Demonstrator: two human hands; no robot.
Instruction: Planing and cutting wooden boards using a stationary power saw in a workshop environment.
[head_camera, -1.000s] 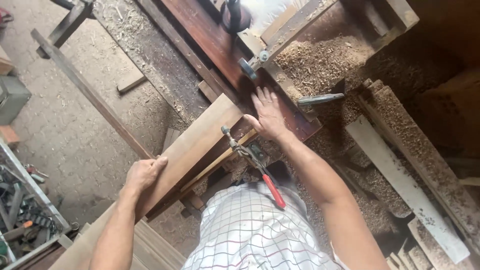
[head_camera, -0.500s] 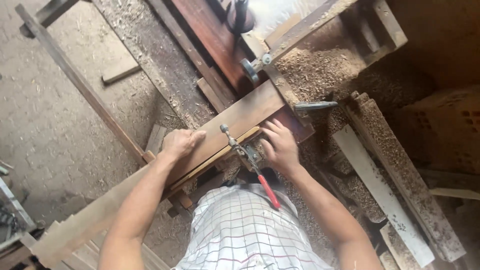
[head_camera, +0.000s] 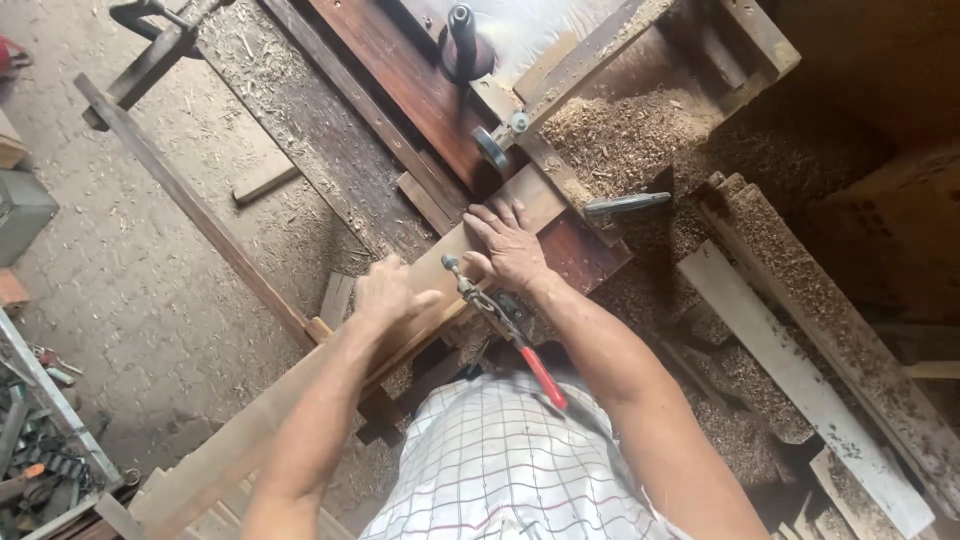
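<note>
Dusty concrete floor (head_camera: 150, 290), sawdust heaps (head_camera: 620, 130), loose planks (head_camera: 800, 380), daylight from above

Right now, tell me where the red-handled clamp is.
In the head view, the red-handled clamp lies near the middle, slanting between the left hand and right hand, at the near edge of the long wooden plank, just above the checked shirt.

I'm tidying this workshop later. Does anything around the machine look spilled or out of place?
Yes. Wood shavings lie heaped beside the machine table and spill over the stacked boards at right. A loose offcut lies on the dusty floor. Both hands, left hand and right hand, rest on the plank.
</note>
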